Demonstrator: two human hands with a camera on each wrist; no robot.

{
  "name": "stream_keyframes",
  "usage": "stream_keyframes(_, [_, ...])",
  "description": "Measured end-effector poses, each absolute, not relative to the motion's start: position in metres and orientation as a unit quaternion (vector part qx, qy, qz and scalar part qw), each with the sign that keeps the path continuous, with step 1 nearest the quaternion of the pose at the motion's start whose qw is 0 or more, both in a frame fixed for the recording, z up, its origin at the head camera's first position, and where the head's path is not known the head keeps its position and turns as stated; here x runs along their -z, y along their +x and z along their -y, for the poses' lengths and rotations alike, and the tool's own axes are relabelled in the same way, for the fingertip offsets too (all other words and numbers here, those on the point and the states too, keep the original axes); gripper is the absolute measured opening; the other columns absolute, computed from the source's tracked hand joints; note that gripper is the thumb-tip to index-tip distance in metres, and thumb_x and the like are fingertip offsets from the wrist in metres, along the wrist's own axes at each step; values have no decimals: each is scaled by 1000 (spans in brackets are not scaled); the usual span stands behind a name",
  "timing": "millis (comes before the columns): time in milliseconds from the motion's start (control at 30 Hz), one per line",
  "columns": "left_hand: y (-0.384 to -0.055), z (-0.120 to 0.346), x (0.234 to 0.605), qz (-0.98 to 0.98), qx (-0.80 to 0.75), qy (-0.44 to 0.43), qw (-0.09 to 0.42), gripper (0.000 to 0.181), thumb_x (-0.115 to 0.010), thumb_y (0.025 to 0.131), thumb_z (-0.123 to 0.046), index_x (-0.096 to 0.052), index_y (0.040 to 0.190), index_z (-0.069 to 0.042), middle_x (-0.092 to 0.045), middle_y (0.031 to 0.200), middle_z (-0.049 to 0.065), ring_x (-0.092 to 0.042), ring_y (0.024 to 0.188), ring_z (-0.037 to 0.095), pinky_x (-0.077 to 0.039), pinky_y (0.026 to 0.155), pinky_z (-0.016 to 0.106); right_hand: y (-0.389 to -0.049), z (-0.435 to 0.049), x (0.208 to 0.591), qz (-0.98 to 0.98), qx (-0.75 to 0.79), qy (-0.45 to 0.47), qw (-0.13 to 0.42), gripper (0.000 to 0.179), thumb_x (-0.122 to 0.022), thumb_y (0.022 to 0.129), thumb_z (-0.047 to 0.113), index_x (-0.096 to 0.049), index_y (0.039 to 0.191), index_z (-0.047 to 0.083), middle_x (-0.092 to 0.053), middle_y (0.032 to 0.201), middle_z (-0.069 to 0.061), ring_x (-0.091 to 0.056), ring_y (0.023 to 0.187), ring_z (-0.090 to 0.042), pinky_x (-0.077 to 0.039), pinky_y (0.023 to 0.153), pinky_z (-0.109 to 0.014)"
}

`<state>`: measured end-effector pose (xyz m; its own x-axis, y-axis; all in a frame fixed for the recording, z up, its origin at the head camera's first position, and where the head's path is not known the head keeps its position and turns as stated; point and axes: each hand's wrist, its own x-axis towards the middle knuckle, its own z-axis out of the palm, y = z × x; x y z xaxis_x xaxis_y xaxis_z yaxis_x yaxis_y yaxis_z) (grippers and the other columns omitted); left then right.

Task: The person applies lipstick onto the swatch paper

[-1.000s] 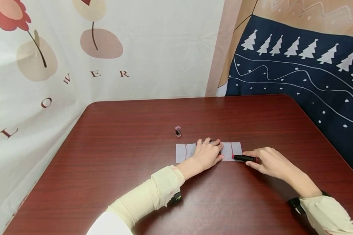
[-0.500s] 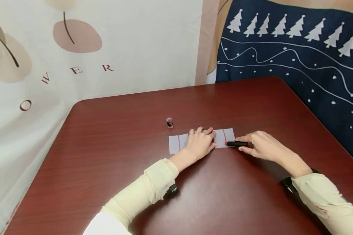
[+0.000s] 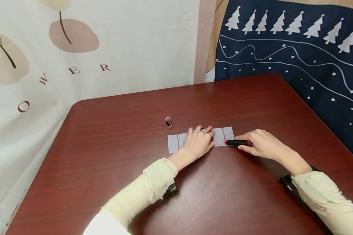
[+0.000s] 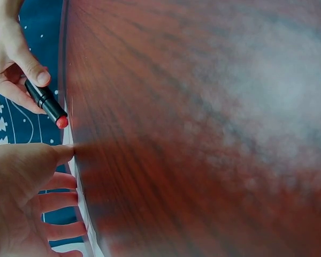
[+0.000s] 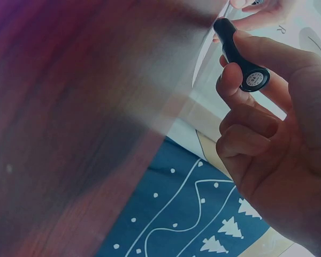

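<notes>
A white paper strip (image 3: pixel 172 144) lies on the table, with a thin reddish line across it near each end. My left hand (image 3: pixel 197 145) rests on its middle with fingers spread, covering that part. At the strip's right end, my right hand (image 3: pixel 263 146) pinches a black lipstick (image 3: pixel 236 142) between thumb and fingers. Its red tip meets the lower end of the right-hand line (image 3: pixel 224 134). In the left wrist view the bare red end of the lipstick (image 4: pixel 45 101) points toward the strip. The right wrist view shows a round label on its base.
Behind the strip, a small lipstick cap (image 3: pixel 168 122), dark at the bottom and clear pinkish on top, stands on the brown table (image 3: pixel 129 114). A white flower-print cloth (image 3: pixel 147 49) and a navy cloth with white trees (image 3: pixel 270 52) hang behind the table.
The head view has tilted and shifted, so table and hands appear higher and further left. Relative to the strip, both hands and the lipstick tip stay almost where they were.
</notes>
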<state>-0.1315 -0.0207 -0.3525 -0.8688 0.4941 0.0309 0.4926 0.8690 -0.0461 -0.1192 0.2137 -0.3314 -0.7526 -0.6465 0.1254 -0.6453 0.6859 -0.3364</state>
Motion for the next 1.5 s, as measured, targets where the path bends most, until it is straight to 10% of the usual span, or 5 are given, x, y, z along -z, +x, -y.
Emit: stream_keyframes(1500, [-128,21,351,965,-34,-258,32,44,-50,93,-45,-55,130,-23,-48,137,-6,-32,129,27,-33,89,47,-115,-212,334,-914,173,-365,-26,27,-74,79,13,-71,104,6,-69,90,-6,-44,57,-5,-37,50,-24])
